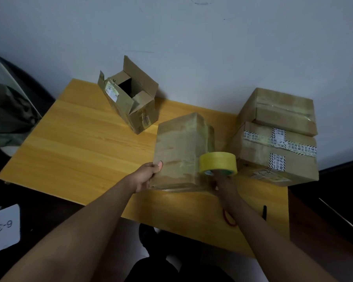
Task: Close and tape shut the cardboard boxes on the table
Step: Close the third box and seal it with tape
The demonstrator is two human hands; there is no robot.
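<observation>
The step in hand looks like taping the middle box (181,151), a closed brown carton that stands near the front of the yellow wooden counter (86,143), between the open box (130,102) at the back left and a stack of two sealed boxes at the right. The left hand (149,176) grips the carton's near left edge, thumb curled onto the top face, steadying it. The right hand (222,180) holds the yellow tape roll (218,163) from below at the carton's near right corner; its fingers are mostly hidden behind the roll, so I judge it a grip on the roll without seeing how they lie. The roll lies with its flat faces up and down, its core axis roughly upright, just beside the carton's right side. Glossy clear tape already shows along the carton's top and right edges. The carton's long axis runs away from the person, tilted slightly to the right, its short end toward the person. The next move probably calls for drawing the tape along a seam while the left hand keeps the carton from sliding, then tearing it off. After that the open box, flaps up and mouth turned toward the back right, remains to be closed. The upper sealed box (281,110) rests on the lower sealed box (273,155).
</observation>
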